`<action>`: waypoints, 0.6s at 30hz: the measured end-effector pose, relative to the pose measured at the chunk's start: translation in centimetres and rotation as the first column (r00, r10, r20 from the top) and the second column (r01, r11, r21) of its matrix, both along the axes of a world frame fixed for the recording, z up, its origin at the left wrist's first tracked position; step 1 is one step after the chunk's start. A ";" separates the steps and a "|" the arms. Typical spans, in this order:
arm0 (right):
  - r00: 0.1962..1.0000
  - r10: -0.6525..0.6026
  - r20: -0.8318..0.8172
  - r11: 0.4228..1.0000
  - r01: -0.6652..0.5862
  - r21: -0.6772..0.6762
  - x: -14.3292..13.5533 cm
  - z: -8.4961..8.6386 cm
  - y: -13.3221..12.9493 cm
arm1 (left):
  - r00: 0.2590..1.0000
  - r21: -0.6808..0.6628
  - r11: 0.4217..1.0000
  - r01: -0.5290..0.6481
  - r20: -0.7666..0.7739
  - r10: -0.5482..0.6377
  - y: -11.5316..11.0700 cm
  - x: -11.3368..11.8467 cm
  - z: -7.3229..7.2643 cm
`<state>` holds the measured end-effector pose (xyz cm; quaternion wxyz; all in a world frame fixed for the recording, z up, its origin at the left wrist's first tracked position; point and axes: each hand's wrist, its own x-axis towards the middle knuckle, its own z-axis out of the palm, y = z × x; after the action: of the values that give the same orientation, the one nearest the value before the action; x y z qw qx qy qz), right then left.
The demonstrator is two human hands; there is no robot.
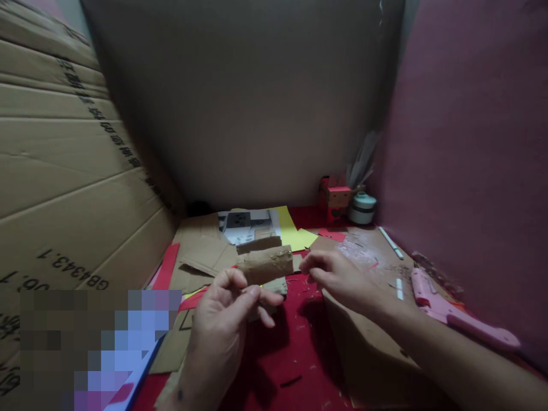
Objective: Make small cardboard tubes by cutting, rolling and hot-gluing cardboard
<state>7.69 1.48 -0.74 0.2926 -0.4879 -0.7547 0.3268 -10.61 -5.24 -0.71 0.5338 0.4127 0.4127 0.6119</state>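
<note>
Two bare hands over a red tabletop; clock directions centred on the cardboard roll. Roll lies sideways just beyond the left fingertips, its surface creased; contact cannot be confirmed.

Left hand, 7 o'clock: thumb drawn in to the bent forefinger, other fingers loosely extended; cannot tell whether anything is pinched.

Right hand, 3 o'clock: fingers curled, tips near the roll's right end; cannot tell whether anything is gripped.

Surroundings: flat cardboard between 9 and 10; printed sheet between 11 and 12; yellow paper at 1; pale green pot at 2; pink glue gun between 3 and 4.
</note>
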 end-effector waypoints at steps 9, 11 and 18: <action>0.704 -0.051 -0.708 0.893 -0.286 -0.348 1.5 -0.6 -2.9 | 0.967 0.028 0.968 0.248 0.042 -0.249 -0.5 2.4 -1.5; 0.694 -0.051 -0.718 0.883 -0.304 -0.357 1.7 -1.0 -2.6 | 0.953 0.024 0.953 0.302 0.013 -0.303 -0.6 2.6 -1.4; 0.703 -0.115 -0.702 0.858 -0.286 -0.427 3.0 -1.6 -1.8 | 0.989 -0.014 0.992 -0.123 -0.090 0.122 1.4 0.3 -0.5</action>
<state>10.64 -0.29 -2.32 0.4039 -0.3467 -0.4936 0.6878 -10.33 -3.81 -1.24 0.4804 0.4081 0.4666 0.6205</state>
